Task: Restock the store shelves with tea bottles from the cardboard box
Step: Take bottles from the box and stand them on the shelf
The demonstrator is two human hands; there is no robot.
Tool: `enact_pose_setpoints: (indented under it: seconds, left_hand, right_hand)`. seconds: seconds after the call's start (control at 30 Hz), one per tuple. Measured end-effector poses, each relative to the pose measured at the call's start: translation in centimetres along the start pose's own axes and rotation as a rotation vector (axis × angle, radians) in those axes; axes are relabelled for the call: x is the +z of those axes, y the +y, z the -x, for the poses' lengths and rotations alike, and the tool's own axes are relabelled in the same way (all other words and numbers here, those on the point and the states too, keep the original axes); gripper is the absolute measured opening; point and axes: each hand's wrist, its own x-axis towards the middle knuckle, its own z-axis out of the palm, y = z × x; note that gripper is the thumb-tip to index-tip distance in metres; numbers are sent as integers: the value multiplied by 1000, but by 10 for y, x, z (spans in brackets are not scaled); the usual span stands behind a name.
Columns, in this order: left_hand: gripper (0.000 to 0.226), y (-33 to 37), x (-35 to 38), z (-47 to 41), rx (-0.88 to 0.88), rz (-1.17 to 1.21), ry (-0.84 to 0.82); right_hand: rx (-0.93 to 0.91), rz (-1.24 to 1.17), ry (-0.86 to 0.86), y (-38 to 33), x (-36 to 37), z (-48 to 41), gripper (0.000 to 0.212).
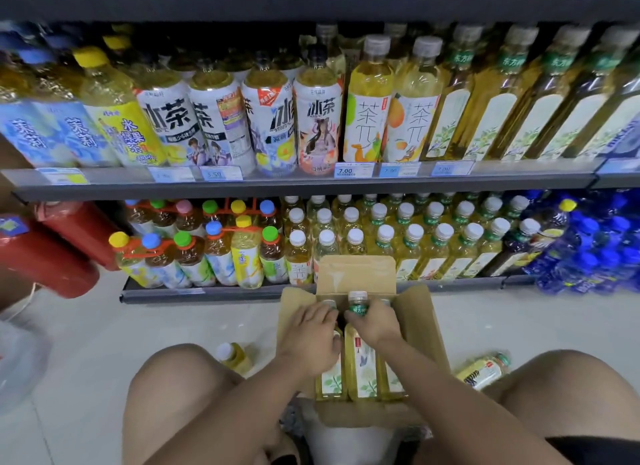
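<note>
An open cardboard box (420,329) stands on the floor in front of me, holding several yellow tea bottles with white leaf labels. My left hand (311,336) rests over the left bottle (330,381), fingers curled around its neck. My right hand (375,321) grips the green-banded neck of the middle bottle (360,364), whose white cap sticks up above my fingers. Matching tea bottles (440,246) fill the bottom shelf just behind the box, and taller ones (502,94) line the shelf above on the right.
Two loose bottles lie on the floor: one (235,355) left of the box, one (485,371) to its right. My bare knees flank the box. Red containers (52,250) sit at the left. Blue bottles (595,243) crowd the lower right. The shelf edge (207,293) runs low.
</note>
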Motion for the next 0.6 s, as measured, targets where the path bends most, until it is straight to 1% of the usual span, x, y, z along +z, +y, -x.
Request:
enact_pose_setpoints:
  seconds: [0.07, 0.13, 0.2, 0.27, 0.33, 0.4, 0.47, 0.53, 0.6]
  left_hand:
    - [76, 16, -3, 6, -2, 150, -34]
    - [88, 31, -3, 11, -64, 274, -57]
    - [98, 43, 1, 15, -131, 399, -20]
    - [103, 54, 2, 17, -176, 522, 22]
    - [100, 64, -1, 17, -216, 615, 73]
    - [91, 70, -8, 14, -244, 655, 130]
    - [83, 70, -18, 10, -281, 664, 186]
    - [81, 61, -29, 6, -324, 707, 238]
    - [81, 48, -43, 3, -331, 743, 274]
  right_hand:
    - [-110, -70, 55, 0, -13, 15, 44]
    - [-200, -119, 103, -2, -24, 34, 40]
    - [-272, -147, 157, -4, -33, 50, 35]
    - [-308, -183, 199, -6, -44, 61, 31]
    - [-325, -230, 219, -7, -53, 66, 28]
    - [-353, -246, 222, -11, -63, 67, 28]
    - [-400, -215, 188, -18, -71, 62, 32]
    - [-439, -188, 158, -21, -83, 55, 33]
    - [-420, -124, 237, -16, -92, 45, 31]
